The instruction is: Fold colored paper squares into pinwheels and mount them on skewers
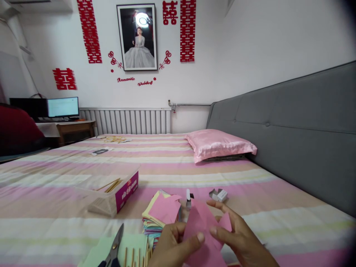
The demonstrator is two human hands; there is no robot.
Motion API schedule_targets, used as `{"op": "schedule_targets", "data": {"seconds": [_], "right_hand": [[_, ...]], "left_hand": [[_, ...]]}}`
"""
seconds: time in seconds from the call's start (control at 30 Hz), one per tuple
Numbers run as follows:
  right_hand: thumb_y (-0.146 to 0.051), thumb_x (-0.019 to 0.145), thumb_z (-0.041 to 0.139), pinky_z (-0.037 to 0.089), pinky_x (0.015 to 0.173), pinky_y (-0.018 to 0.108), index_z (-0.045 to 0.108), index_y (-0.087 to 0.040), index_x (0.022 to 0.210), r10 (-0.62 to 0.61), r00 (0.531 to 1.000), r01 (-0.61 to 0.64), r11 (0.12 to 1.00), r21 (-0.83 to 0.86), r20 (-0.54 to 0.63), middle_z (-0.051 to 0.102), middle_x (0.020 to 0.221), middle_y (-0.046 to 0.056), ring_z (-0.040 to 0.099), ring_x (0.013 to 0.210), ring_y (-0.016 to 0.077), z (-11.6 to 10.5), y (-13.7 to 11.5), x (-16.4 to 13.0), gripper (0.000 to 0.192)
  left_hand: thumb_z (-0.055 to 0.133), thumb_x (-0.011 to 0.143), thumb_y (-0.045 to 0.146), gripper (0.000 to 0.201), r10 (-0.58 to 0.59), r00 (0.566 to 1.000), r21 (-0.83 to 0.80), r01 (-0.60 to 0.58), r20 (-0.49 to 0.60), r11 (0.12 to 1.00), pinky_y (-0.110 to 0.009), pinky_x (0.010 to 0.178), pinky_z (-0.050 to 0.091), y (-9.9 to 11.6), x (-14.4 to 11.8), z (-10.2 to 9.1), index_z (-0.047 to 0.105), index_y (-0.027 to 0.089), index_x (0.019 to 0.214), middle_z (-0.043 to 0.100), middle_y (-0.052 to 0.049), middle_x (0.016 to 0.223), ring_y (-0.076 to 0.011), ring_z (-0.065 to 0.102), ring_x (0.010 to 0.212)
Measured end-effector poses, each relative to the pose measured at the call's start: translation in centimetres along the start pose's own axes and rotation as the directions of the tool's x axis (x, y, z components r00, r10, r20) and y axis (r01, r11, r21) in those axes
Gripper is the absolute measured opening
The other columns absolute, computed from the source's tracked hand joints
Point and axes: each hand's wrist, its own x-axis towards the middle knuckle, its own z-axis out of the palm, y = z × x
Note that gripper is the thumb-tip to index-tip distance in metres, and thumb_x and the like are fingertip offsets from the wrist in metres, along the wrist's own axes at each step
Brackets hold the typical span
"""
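Note:
A piece of pink paper (204, 237), cut and partly folded, is held up between my two hands near the bottom of the view. My left hand (178, 243) pinches its left side with the thumb on top. On the other side, my right hand (236, 233) grips the paper's right part, thumb in front and fingers behind. Just beyond my left hand lies a stack of coloured paper (151, 217) with a cut pink sheet (166, 208) on top. Scissors (115, 246) rest on light green paper (97, 250), beside several thin wooden sticks (132, 257).
A clear plastic box (102, 204) with a purple label holds several sticks at the left. Two small boxes, one upright (188, 198) and one open (218, 194), stand beyond my hands. Farther back on the striped bed (161, 170) are a pink pillow (219, 144) and the grey headboard (292, 118).

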Motion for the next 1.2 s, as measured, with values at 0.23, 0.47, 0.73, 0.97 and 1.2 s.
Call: {"op": "schedule_targets", "data": {"seconds": [0.23,0.47,0.73,0.97,1.2], "right_hand": [[-0.035,0.056,0.075,0.042,0.053,0.027,0.042,-0.018,0.117,0.002,0.991,0.008,0.997,-0.076,0.131,0.066,0.065,0.000,0.062,0.055,0.0196,0.0,-0.2,-0.2,0.071],[-0.027,0.061,0.072,0.035,0.047,0.022,0.042,-0.016,0.119,-0.025,0.993,0.054,0.963,-0.265,0.113,0.060,0.055,-0.005,0.050,0.046,0.0122,-0.1,-0.1,-0.2,0.066],[-0.042,0.060,0.073,0.046,0.059,0.030,0.039,-0.024,0.122,-0.100,0.992,0.109,0.986,-0.127,0.071,0.065,0.078,0.002,0.060,0.060,0.0172,1.1,-0.6,-0.6,0.073],[-0.037,0.069,0.068,0.049,0.062,0.031,0.064,-0.024,0.092,-0.287,0.957,0.286,0.911,-0.297,0.041,0.053,0.123,0.011,0.061,0.061,0.0137,1.0,-1.1,-1.0,0.027],[-0.025,0.067,0.066,0.049,0.059,0.026,0.064,-0.019,0.062,-0.381,0.917,0.368,0.697,-0.615,0.117,0.063,0.106,0.011,0.063,0.086,0.0254,1.5,-2.2,-1.3,0.008]], "left_hand": [[0.072,0.054,0.054,0.045,0.050,0.998,0.175,-0.041,-0.047,0.984,-0.021,0.044,0.022,-0.5,0.2,0.1,0.068,0.009,0.058,0.046,0.000,0.048,-0.0077,0.034,0.044],[0.072,0.051,0.057,0.049,0.020,0.994,0.200,0.001,-0.107,0.980,-0.022,0.044,0.022,-2.9,1.2,-0.6,0.069,0.009,0.060,0.048,-0.002,0.048,-0.0093,0.036,0.045],[0.072,0.048,0.057,0.046,0.071,0.980,0.158,-0.042,-0.184,0.987,-0.024,0.044,0.030,-3.3,1.5,-0.9,0.069,0.012,0.057,0.053,-0.003,0.047,-0.0113,0.039,0.044],[0.073,0.048,0.057,0.047,0.083,0.961,0.105,-0.057,-0.265,0.993,-0.024,0.043,0.030,-2.2,1.1,-1.1,0.066,0.011,0.056,0.051,0.000,0.044,-0.0107,0.040,0.042],[0.075,0.048,0.049,0.040,0.084,0.965,0.141,-0.050,-0.247,0.989,-0.021,0.042,0.024,-1.0,0.5,-0.2,0.055,0.014,0.045,0.041,0.005,0.040,-0.0076,0.033,0.041]]}}
